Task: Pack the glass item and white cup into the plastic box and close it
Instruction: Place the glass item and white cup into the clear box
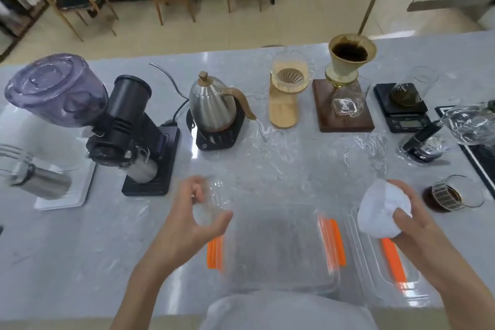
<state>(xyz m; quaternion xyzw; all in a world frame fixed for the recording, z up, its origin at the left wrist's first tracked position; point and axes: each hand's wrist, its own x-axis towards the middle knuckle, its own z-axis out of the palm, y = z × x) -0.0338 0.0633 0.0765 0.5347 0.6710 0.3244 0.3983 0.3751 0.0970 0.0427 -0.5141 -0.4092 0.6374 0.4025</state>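
Across the grey marbled worktop (80, 249), coffee equipment stands in a row at the far side: a black grinder (128, 126) with a smoky hopper, a steel gooseneck kettle (214, 107) on its black base, a glass dripper on a pale wooden stand (286, 94), a cream ceramic dripper (348, 61) holding dark grounds over a walnut base, and a black scale (401, 107). Near the front edge sits the clear plastic box (278, 246), open, with orange clips on its left and right sides. Its lid (388, 270), also orange-clipped, lies flat just beside it on the right.

Left hand (192, 222): forearm reaching in from below, fingers curled around the glass item (211, 203), which is held above the box's left rim; motion blur hides its exact shape. Right hand (417, 220): forearm angled inward, grip closed on the white cup (383, 209), thumb across its near side, cup tilted and raised above the lid. A small glass of dark liquid (455, 193) stands on the worktop just right of that hand.

No lettering on any object can be read.
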